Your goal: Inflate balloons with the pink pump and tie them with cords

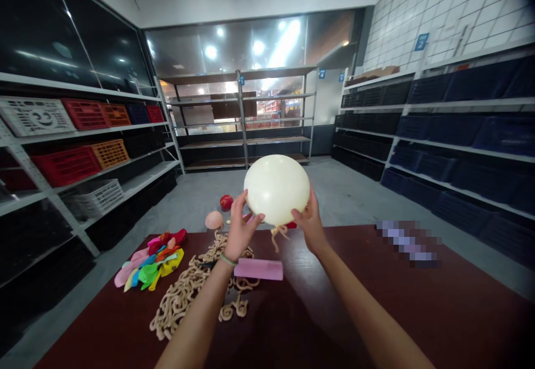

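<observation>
A pale cream inflated balloon (276, 188) is held up above the dark red table (376, 313). My left hand (239, 227) cups its lower left side, fingers curled against it. My right hand (310, 221) grips its lower right side. A beige string (277, 233) is tied at the balloon's neck and dangles between my hands.
On the table lie a pile of beige cord (188, 291), a heap of flat coloured balloons (150, 263) and a pink flat block (258, 269). A small peach balloon (213, 219) and a red balloon (226, 201) lie on the floor beyond. Shelves with crates line both sides.
</observation>
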Demonstrator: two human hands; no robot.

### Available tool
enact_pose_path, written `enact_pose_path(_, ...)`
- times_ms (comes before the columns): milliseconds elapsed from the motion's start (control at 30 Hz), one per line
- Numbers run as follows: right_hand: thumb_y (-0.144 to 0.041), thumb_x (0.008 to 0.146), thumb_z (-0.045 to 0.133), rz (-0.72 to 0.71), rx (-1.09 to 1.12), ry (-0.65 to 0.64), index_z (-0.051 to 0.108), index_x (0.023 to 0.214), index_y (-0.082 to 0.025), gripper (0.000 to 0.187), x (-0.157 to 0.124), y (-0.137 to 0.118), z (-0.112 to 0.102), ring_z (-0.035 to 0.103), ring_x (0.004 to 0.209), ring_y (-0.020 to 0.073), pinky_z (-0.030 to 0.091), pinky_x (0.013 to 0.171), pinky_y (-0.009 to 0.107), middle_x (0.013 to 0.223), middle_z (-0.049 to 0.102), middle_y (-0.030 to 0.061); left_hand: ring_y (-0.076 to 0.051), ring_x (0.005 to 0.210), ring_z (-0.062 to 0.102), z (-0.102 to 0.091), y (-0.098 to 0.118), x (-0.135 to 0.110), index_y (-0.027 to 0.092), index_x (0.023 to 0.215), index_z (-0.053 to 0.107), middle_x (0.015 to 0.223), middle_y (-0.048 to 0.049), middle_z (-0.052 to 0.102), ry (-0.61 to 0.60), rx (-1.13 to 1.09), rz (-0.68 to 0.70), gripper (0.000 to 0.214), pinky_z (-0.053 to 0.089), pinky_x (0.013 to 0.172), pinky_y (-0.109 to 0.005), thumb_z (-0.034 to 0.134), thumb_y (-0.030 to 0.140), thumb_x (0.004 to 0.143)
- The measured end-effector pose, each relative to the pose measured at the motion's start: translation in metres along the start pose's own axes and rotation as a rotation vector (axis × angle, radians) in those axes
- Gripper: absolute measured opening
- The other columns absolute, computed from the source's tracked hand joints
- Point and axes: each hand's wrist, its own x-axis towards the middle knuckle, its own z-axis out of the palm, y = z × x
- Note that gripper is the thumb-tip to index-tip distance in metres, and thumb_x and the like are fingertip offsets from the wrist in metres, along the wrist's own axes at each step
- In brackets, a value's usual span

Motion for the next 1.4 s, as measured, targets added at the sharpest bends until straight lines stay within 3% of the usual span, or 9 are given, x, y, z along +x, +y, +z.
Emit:
enact_pose_path(67,-0.049,0.068,0.075,0.124,-0.150,0.228,0.047,0.136,-0.030,0.076,0.019,0.012,-0.009,0.064,0.108,0.0259,0.061,0.073,0.037,0.150,0.042,0.0110,-0.030,0.131,0.048,0.006,-0.018,0.020,0.022,0.123,0.064,0.139,-0.0149,0.051,0.093,0.057,-0.066,0.044,0.050,0.099,-0.041,0.071,0.026,0.080)
enact_pose_path(133,-0.052,0.067,0.072,0.163,-0.184,0.275,0.056,0.118,-0.025,0.061,0.030,0.024,-0.016,0.067,0.092,0.0235,0.060,0.060,0.035,0.134,0.054,0.0123,-0.028,0.114,0.061,0.007,-0.037,0.034,0.016,0.107,0.070,0.116,-0.0147,0.066,0.127,0.035,-0.212,0.031,0.051,0.095,-0.042,0.071,0.023,0.077)
enact_pose_path(300,-0.052,0.067,0.071,0.198,-0.211,0.151,0.060,0.090,-0.019,0.042,0.009,0.044,-0.020,0.063,0.062,0.0179,0.057,0.051,0.034,0.083,0.064,0.0035,-0.021,0.084,0.068,-0.003,-0.063,0.025,0.014,0.101,0.071,0.091,-0.0091,0.072,0.120,-0.120,-0.380,0.032,0.056,0.076,-0.034,0.070,0.035,0.077)
enact_pose_path(500,-0.050,0.074,0.066,0.191,-0.292,-0.002,0.060,0.086,-0.020,0.033,-0.036,0.055,0.001,0.062,0.063,0.0171,0.054,0.061,0.033,0.074,0.063,0.0008,-0.017,0.076,0.067,-0.025,-0.065,-0.015,0.016,0.101,0.071,0.085,-0.0057,0.071,0.073,-0.176,-0.436,0.034,0.056,0.071,-0.030,0.070,0.040,0.078)
enact_pose_path(733,-0.033,0.080,0.061,0.102,-0.410,-0.290,0.066,0.087,-0.022,0.014,-0.080,0.056,0.047,0.063,0.083,0.0204,0.050,0.081,0.036,0.089,0.068,0.0036,-0.015,0.069,0.064,-0.067,-0.064,-0.058,0.016,0.099,0.072,0.078,-0.0036,0.069,0.086,-0.098,-0.426,0.032,0.054,0.064,-0.027,0.066,0.043,0.082)
enact_pose_path(900,-0.024,0.092,0.049,-0.228,-0.689,-0.604,0.065,0.094,-0.024,0.016,-0.105,0.054,0.077,0.062,0.092,0.0216,0.047,0.085,0.036,0.095,0.069,0.0054,-0.014,0.067,0.063,-0.113,-0.071,-0.080,0.017,0.099,0.071,0.077,-0.0032,0.068,0.130,0.009,-0.373,0.030,0.052,0.062,-0.025,0.062,0.043,0.086)
enact_pose_path(1033,-0.020,0.095,0.047,-0.344,-0.772,-0.753,0.064,0.097,-0.024,0.018,-0.112,0.058,0.099,0.061,0.095,0.0215,0.046,0.086,0.035,0.097,0.069,0.0056,-0.014,0.066,0.063,-0.158,-0.088,-0.087,0.017,0.101,0.070,0.077,-0.0036,0.067,0.247,0.136,-0.375,0.029,0.051,0.061,-0.024,0.059,0.040,0.088)
enact_pose_path(1200,-0.018,0.093,0.051,-0.309,-0.767,-0.823,0.065,0.096,-0.024,0.015,-0.100,0.072,0.137,0.063,0.094,0.0205,0.047,0.086,0.034,0.099,0.070,0.0040,-0.014,0.063,0.063,-0.192,-0.103,-0.088,0.017,0.101,0.069,0.078,-0.0048,0.069,0.471,0.222,-0.410,0.027,0.051,0.060,-0.026,0.056,0.037,0.090)
enact_pose_path(1400,-0.017,0.091,0.053,-0.173,-0.742,-0.918,0.066,0.101,-0.021,0.017,-0.082,0.110,0.210,0.065,0.085,0.0186,0.049,0.081,0.033,0.098,0.072,0.0048,-0.017,0.069,0.066,-0.212,-0.105,-0.091,0.017,0.101,0.069,0.086,-0.0074,0.072,0.664,0.401,-0.405,0.023,0.054,0.071,-0.031,0.053,0.032,0.092)
